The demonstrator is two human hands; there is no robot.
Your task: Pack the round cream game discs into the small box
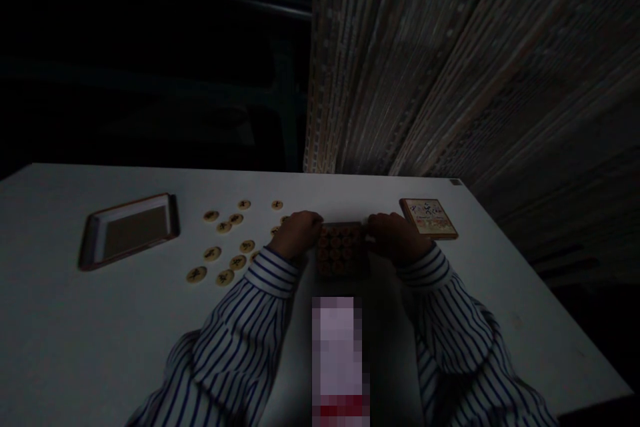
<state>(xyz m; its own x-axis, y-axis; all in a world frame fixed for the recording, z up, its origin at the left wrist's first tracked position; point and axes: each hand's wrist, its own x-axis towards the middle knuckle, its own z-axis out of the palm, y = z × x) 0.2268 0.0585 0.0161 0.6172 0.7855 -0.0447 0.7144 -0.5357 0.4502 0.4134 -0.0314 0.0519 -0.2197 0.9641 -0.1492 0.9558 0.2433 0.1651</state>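
In the middle of the white table, a small box (345, 225) sits between my hands, filled with rows of round Chinese chess pieces (336, 254). My left hand (299, 233) is closed at the box's left side, its fingers curled at the far left corner. On the opposite side, my right hand (395, 237) is closed too, with its fingertips at the upper right edge. Dim light blurs the exact finger contact. Several loose wooden chess pieces (212, 253) with dark characters lie spread to the left of my left hand, some partly hidden behind it.
A shallow rectangular tray (173, 215) with a reddish rim stands at the far left. Beyond my right hand lies a flat printed case (430, 217). Behind the table (135, 320), a patterned curtain (370, 80) hangs at the right.
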